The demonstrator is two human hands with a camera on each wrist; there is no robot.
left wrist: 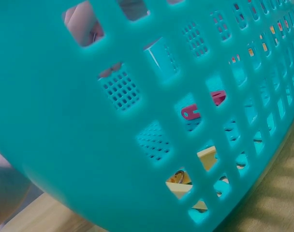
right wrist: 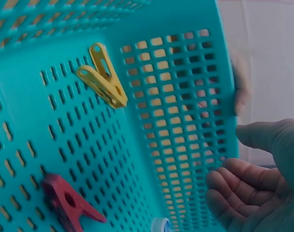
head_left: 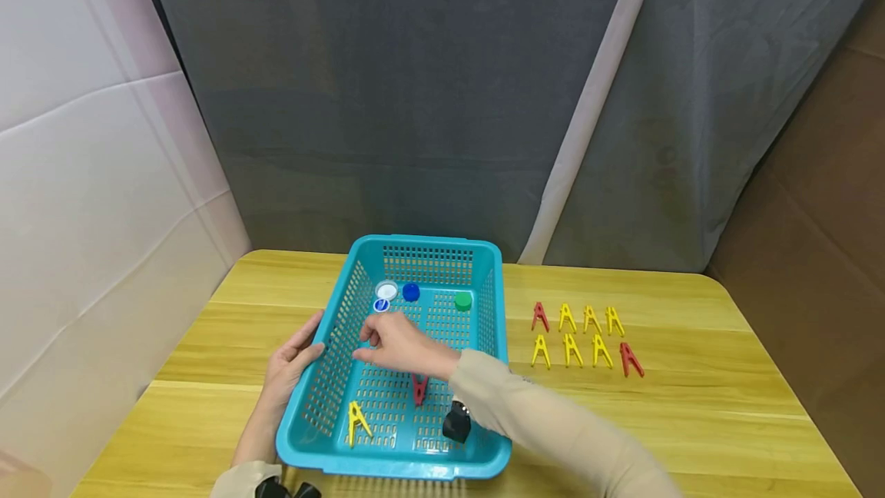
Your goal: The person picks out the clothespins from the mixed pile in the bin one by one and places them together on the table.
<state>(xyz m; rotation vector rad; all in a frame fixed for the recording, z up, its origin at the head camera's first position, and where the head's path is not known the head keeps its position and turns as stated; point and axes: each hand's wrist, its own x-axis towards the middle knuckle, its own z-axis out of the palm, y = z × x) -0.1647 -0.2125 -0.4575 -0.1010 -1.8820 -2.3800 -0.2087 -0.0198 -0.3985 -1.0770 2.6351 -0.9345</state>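
Observation:
A turquoise plastic basket (head_left: 390, 469) stands on the table, shown from above in the head view. My left hand (head_left: 293, 360) grips its left rim, thumb over the edge, fingers against the outside. Over the basket hangs my right hand (head_left: 404, 344), fingers loosely curled and empty; its palm shows near the rim in the right wrist view. Inside lie a yellow clothespin (right wrist: 104, 79) and a red clothespin (right wrist: 69, 200). Toward the far end are bottle caps: white (head_left: 386, 290), dark blue (head_left: 411, 293), blue-and-white (head_left: 381, 305) and green (head_left: 463, 301).
To the right of the basket, two rows of clothespins lie on the wooden table (head_left: 691, 406): several yellow clothespins (head_left: 571, 344) and two red ones, one being a red clothespin (head_left: 628, 354). A grey curtain (head_left: 442, 98) hangs behind the table.

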